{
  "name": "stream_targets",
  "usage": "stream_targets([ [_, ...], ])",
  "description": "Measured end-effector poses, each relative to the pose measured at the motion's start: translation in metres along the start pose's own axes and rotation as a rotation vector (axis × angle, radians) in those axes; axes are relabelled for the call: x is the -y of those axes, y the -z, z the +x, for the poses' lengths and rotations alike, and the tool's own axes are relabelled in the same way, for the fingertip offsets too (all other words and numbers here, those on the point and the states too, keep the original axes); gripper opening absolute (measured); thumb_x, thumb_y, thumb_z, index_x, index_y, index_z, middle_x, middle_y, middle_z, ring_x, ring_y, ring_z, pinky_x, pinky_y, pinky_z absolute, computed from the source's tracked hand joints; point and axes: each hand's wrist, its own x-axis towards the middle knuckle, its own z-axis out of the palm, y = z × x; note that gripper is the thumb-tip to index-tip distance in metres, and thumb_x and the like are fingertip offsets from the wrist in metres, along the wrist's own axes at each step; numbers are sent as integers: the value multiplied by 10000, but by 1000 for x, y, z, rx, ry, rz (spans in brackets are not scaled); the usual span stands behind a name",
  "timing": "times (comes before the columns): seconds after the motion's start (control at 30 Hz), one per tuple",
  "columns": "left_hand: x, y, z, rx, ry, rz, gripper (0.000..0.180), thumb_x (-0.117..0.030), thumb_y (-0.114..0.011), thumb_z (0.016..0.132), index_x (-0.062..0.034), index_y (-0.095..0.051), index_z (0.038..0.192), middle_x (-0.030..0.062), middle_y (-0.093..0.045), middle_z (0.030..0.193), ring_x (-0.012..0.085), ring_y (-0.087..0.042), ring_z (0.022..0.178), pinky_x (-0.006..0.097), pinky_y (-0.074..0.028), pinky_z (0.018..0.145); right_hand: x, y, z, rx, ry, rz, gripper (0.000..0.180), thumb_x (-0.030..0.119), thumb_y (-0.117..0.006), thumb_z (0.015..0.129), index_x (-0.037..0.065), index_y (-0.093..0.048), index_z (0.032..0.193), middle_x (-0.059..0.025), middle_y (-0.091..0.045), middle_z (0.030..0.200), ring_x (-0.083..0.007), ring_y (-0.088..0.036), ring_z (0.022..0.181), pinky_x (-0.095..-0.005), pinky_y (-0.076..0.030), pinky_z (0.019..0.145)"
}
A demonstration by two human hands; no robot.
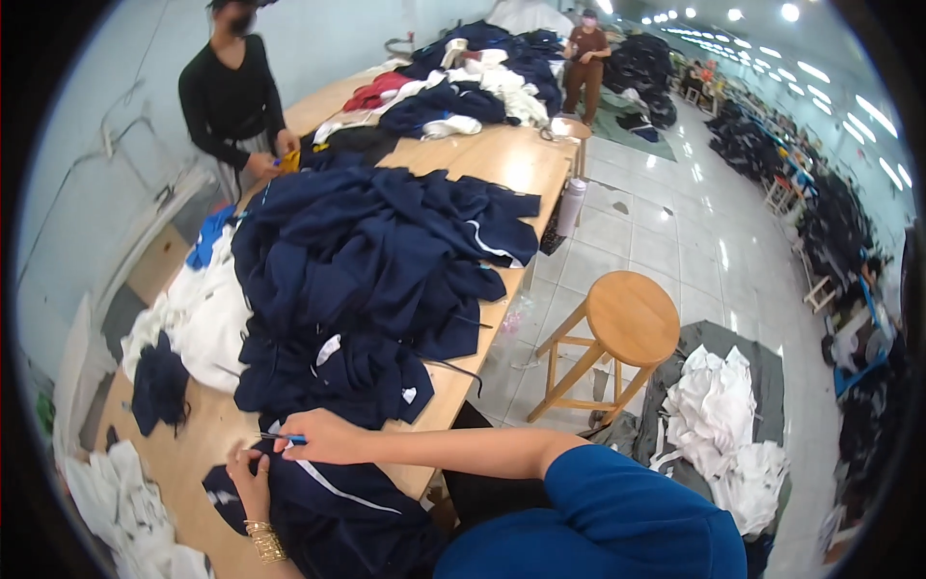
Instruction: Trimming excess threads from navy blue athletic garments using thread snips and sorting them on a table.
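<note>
My right hand reaches across from the right, closed around small blue-handled thread snips whose thin metal tip points left. Just left of that tip, my left hand has its fingers curled in at the edge of a navy garment with a white stripe; the exact pinch is too small to make out. This garment lies over the table's near edge, against my body. Gold bracelets circle my left wrist. Right beyond my hands rises a large heap of navy garments.
White cloth lies along the heap's left side, more white cloth at near left. A person in black works across the wooden table. A wooden stool and a white fabric pile are on the floor at right.
</note>
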Motion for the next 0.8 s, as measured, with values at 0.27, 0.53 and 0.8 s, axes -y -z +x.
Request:
stream_targets([
  [0.27,-116,68,41,209,104,-961,153,-66,-598,821,-49,-468,900,-22,-507,756,27,-398,644,175,-305,567,12,26,28,188,-205,-26,265,201,-721,692,-20,-620,799,-93,-598,675,-168,-574,645,-288,-437,634],
  [0.53,-31,18,24,277,-102,-40,436,-55,-629,703,29,-490,1108,143,-588,1061,240,-562,966,308,-438,839,149,77,60,28,-71,671,133,199,-646,814,93,-593,754,60,-514,636,-15,-442,550,-187,-305,487],
  [0.8,-14,12,15,343,100,307,490,-172,-557,841,-13,-431,1287,140,-333,1412,285,-282,1315,393,-224,1075,227,100,98,-6,157,823,104,157,-632,814,55,-612,824,3,-599,698,-66,-554,573,-201,-424,490],
])
